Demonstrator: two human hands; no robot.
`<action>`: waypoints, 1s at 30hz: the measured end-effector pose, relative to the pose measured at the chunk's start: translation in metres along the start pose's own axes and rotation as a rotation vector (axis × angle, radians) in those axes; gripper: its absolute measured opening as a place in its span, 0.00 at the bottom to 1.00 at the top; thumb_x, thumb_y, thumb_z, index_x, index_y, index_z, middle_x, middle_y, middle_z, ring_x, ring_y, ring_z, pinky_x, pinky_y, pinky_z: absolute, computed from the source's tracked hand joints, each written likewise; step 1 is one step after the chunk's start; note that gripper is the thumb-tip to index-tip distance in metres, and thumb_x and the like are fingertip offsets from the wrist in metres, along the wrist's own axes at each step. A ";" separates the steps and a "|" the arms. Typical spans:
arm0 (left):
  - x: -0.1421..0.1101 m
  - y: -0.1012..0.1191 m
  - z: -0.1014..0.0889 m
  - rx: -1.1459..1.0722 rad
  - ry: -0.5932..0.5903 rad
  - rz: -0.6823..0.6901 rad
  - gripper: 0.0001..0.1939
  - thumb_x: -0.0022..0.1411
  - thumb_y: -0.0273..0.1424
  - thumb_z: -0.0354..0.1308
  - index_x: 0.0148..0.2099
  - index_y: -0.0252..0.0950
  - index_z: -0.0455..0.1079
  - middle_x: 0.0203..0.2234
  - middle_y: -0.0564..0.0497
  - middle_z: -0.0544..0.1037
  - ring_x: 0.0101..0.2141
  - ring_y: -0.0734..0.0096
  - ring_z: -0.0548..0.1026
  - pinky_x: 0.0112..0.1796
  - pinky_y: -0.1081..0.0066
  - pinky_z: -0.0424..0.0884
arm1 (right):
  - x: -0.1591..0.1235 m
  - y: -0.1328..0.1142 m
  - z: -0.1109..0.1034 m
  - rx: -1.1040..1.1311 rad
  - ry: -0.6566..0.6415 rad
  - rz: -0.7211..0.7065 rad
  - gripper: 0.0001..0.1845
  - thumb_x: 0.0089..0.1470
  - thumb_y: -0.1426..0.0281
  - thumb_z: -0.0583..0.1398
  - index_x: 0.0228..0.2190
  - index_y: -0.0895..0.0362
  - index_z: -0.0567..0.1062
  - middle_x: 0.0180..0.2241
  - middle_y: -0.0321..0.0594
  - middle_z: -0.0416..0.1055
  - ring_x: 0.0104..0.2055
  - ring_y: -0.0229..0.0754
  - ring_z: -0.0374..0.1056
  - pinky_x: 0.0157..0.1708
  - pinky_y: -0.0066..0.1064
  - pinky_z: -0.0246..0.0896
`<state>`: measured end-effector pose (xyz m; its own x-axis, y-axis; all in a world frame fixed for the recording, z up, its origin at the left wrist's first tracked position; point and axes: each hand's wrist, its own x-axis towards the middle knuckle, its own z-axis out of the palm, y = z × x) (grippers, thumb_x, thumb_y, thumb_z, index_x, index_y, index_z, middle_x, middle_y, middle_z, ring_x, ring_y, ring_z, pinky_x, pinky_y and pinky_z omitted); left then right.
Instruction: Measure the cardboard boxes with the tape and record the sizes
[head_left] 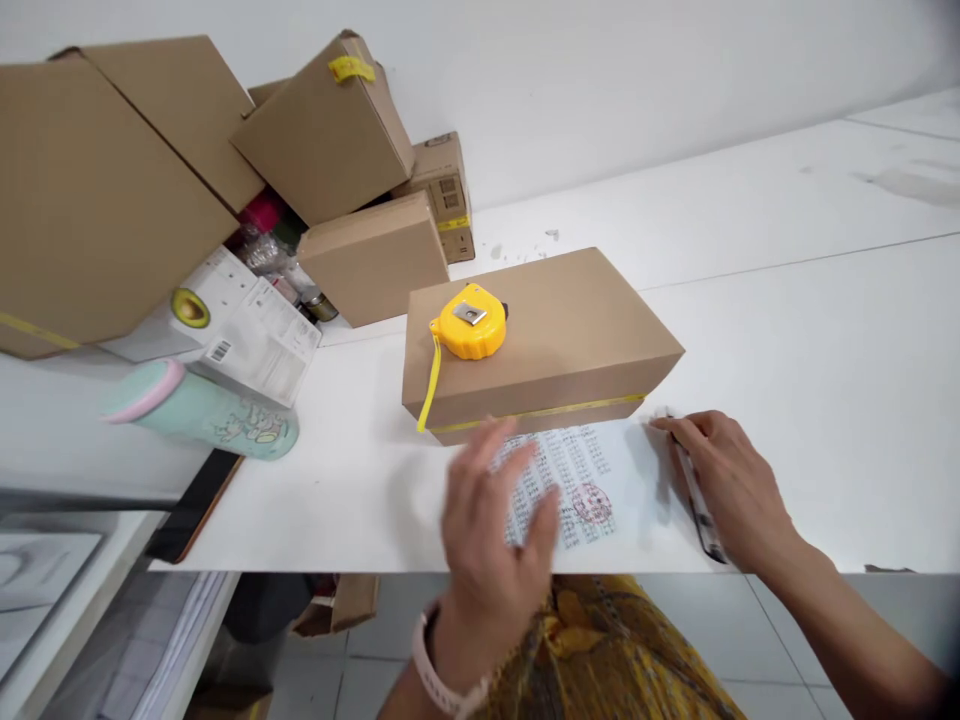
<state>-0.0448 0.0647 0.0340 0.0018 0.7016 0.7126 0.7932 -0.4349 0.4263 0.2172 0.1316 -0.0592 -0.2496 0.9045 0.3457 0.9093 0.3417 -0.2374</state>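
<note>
A brown cardboard box (540,320) lies on the white table, with a yellow tape strip along its front side. On top of it sits a yellow tape measure (474,322), its wrist strap hanging over the box's near left edge. A sheet of paper (559,490), printed or written with rows and a round red stamp, is partly under the box. My left hand (499,520), slightly blurred, hovers over the paper's left side with fingers apart and nothing in it. At the paper's right, my right hand (731,485) has its fingers closed around a pen (699,495) close to the tabletop.
Several cardboard boxes (322,130) are stacked at the back left. Before them stand a white carton with an avocado picture (255,330) and a mint tumbler (225,408). A dark flat object (196,505) lies at the table's left edge. A white wall rises behind.
</note>
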 end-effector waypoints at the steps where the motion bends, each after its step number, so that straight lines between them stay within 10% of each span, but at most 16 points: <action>1: 0.018 -0.009 -0.004 0.071 0.076 0.029 0.15 0.69 0.28 0.58 0.57 0.37 0.67 0.54 0.41 0.76 0.59 0.59 0.71 0.58 0.54 0.70 | 0.002 0.002 0.002 -0.037 0.004 -0.009 0.20 0.59 0.77 0.50 0.48 0.54 0.74 0.40 0.51 0.69 0.41 0.55 0.67 0.30 0.39 0.62; 9: 0.107 -0.041 0.006 0.361 -0.161 -0.291 0.30 0.63 0.42 0.64 0.63 0.37 0.63 0.58 0.39 0.73 0.56 0.47 0.73 0.53 0.49 0.71 | 0.005 0.004 0.012 -0.049 0.133 0.017 0.24 0.61 0.79 0.50 0.56 0.58 0.72 0.37 0.49 0.73 0.39 0.52 0.67 0.36 0.41 0.62; 13: 0.121 -0.036 0.016 0.334 -0.086 -0.361 0.27 0.62 0.40 0.65 0.60 0.38 0.65 0.53 0.43 0.77 0.53 0.48 0.74 0.52 0.51 0.71 | 0.003 0.002 0.008 0.024 0.182 0.063 0.19 0.65 0.72 0.51 0.52 0.59 0.75 0.36 0.48 0.74 0.40 0.51 0.68 0.30 0.38 0.61; 19: 0.089 0.001 0.001 -0.383 -0.145 -0.440 0.31 0.61 0.44 0.64 0.62 0.39 0.61 0.43 0.47 0.76 0.42 0.62 0.77 0.42 0.64 0.74 | -0.004 -0.023 -0.023 0.477 0.482 0.248 0.13 0.65 0.62 0.57 0.44 0.53 0.78 0.36 0.45 0.75 0.33 0.45 0.68 0.28 0.35 0.62; 23: 0.053 0.028 -0.005 -0.920 -0.543 -0.583 0.29 0.66 0.47 0.59 0.63 0.41 0.59 0.37 0.52 0.72 0.33 0.72 0.71 0.35 0.72 0.69 | -0.003 -0.050 -0.056 1.220 -0.003 0.372 0.25 0.66 0.48 0.49 0.45 0.49 0.78 0.35 0.43 0.74 0.28 0.44 0.65 0.28 0.38 0.64; 30: 0.046 0.023 -0.006 -0.881 -0.516 -0.642 0.28 0.65 0.45 0.60 0.62 0.40 0.61 0.33 0.53 0.71 0.34 0.71 0.69 0.38 0.71 0.67 | 0.012 -0.071 -0.082 1.492 -0.382 0.382 0.29 0.63 0.43 0.51 0.32 0.53 0.76 0.27 0.38 0.66 0.28 0.41 0.59 0.29 0.35 0.60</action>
<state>-0.0298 0.0834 0.0795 0.1617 0.9868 0.0106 0.0515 -0.0192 0.9985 0.1772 0.0971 0.0365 -0.3668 0.9219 -0.1249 -0.1374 -0.1864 -0.9728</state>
